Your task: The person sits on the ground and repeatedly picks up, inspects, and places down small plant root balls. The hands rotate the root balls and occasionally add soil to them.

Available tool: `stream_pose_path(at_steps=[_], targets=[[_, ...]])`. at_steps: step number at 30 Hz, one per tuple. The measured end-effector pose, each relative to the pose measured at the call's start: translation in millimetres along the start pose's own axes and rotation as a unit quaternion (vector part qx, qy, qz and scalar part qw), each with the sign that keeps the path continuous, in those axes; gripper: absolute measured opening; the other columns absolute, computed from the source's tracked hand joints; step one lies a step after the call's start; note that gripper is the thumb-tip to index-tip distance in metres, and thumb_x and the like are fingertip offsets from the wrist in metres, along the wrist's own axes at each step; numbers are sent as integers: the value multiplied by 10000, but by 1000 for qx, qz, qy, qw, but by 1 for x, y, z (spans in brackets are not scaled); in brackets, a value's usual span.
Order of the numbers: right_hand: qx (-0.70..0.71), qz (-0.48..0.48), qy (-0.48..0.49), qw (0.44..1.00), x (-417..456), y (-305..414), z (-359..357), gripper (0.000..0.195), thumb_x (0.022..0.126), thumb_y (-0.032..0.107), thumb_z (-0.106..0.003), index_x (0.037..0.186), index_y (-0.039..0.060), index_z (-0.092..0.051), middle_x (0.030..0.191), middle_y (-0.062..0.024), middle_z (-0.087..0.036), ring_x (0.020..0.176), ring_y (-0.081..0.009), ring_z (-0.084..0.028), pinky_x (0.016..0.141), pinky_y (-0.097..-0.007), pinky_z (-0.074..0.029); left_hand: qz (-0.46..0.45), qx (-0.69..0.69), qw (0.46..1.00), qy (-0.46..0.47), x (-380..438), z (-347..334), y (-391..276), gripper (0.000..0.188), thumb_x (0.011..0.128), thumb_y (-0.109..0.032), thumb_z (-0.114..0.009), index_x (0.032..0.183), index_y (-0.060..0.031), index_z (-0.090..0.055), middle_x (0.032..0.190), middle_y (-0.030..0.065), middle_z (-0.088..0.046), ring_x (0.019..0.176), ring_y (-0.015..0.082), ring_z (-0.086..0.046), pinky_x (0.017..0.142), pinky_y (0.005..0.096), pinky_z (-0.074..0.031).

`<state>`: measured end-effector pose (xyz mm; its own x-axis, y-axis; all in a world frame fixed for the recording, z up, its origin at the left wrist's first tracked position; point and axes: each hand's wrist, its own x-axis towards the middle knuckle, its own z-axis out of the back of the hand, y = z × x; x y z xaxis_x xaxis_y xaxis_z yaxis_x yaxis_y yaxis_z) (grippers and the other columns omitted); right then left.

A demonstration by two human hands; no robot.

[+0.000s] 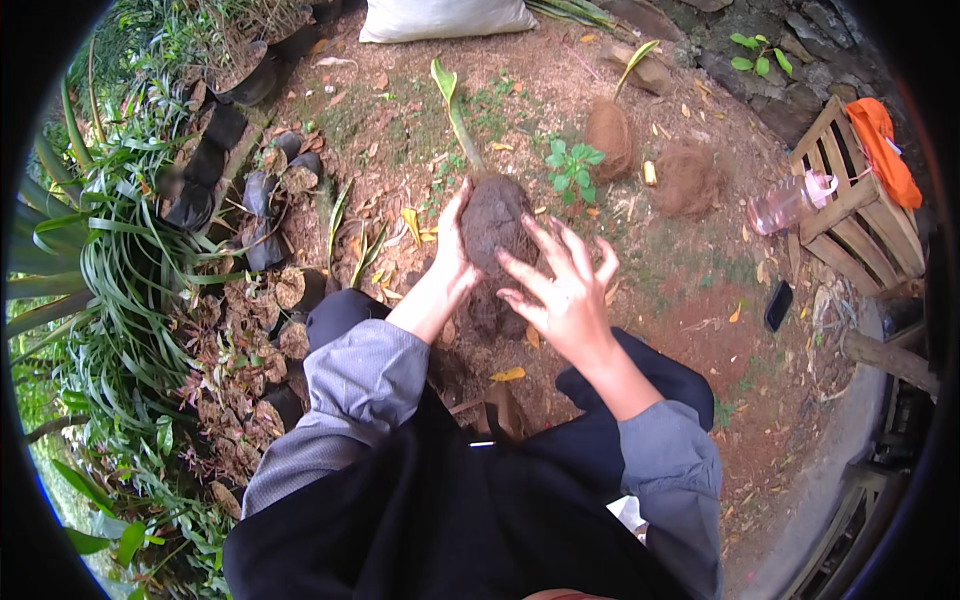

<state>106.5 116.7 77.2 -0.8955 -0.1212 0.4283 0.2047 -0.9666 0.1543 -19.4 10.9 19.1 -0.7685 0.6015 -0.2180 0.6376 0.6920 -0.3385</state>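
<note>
A dark ball of soil [495,217] with a snake plant leaf [452,97] rising from its top is held before me. My left hand [452,247] cups its left side, fingers along the soil. My right hand [562,281] is at its lower right with spread fingers, the fingertips at or close to the surface; whether they press on it I cannot tell. Brown fibre strands show on the ball's right side. Beyond it lies a fibre-wrapped ball [610,139] with another leaf, beside a loose heap of brown fibre [688,178]. More dark soil [495,311] shows beneath my hands.
A white sack [448,19] lies at the far edge. To the right are a wooden crate [862,210] with an orange cloth [885,150], a pink bottle [787,204] and a phone [778,306]. Black plant bags [262,202] and leafy plants line the left. A small green plant [574,169] grows ahead.
</note>
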Motion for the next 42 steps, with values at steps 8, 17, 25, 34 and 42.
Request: stream_pose_path(at_steps=[8, 17, 25, 34, 42], targets=[[119, -3, -137, 983, -6, -22, -7, 410, 695, 128, -704, 1095, 198, -641, 1155, -107, -591, 939, -197, -604, 897, -399, -400, 25, 75, 993, 83, -24, -3, -11, 470, 872, -288, -516, 1265, -59, -399, 1229, 143, -500, 1118, 262, -510, 950, 436, -422], [143, 12, -137, 980, -16, -28, -21, 365, 785, 262, -645, 1117, 115, -609, 1167, -127, -572, 1033, -249, -555, 891, -393, -391, -3, 166, 986, -19, -25, -4, -9, 567, 815, -310, -613, 1257, -44, -379, 1248, 140, -439, 1137, 242, -453, 946, 417, -389], [103, -228, 208, 945, -52, -82, -152, 401, 771, 214, -638, 1098, -4, -559, 1031, -200, -596, 946, -321, -596, 862, -369, -468, -31, 105, 994, -27, -28, -7, -46, 331, 822, -214, -585, 1081, -13, -536, 1000, 124, -621, 866, 218, -635, 775, 384, -543], [22, -89, 395, 914, -104, -28, -283, 802, 691, 198, -720, 1365, 102, -296, 1400, -96, -323, 1262, -244, -337, 989, -462, -317, -105, 67, 990, -69, -26, 1, -82, 348, 838, -316, -552, 1101, -88, -532, 1065, 97, -557, 952, 221, -555, 799, 409, -483], [-73, 0, 252, 965, -124, -38, -328, 567, 749, 127, -574, 1294, 118, -418, 1308, -59, -441, 1196, -209, -409, 977, -428, -307, -76, -4, 994, -83, -25, 9, -94, 433, 826, -353, -540, 1106, -22, -539, 1017, 132, -613, 876, 241, -619, 767, 401, -520]])
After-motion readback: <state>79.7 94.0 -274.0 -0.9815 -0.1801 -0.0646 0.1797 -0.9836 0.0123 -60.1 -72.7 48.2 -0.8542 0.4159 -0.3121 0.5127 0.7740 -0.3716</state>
